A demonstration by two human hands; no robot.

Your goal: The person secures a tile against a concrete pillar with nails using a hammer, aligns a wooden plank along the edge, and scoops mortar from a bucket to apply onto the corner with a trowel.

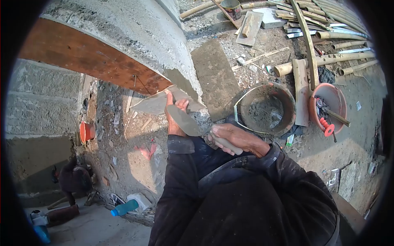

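Note:
My right hand (232,138) is wrapped round the handle of a trowel (183,120), whose leaf-shaped blade points left and is coated with grey mortar. The blade passes in front of my left hand (175,107), partly covering it. My left hand holds a thin flat board (154,103) by its near side, against the foot of the grey cement wall (164,39). Darker, wet-looking mortar (180,80) shows on the wall just above the board. A long brown plank (94,57) runs along the wall to the left, ending near my left fingers.
A bucket of mortar (262,108) stands to the right, beside an orange bucket of tools (336,98). Bamboo poles (344,57) lie at the far right. Another person (76,178) is low on the left, near a blue-green bottle (124,208). Rubble covers the ground.

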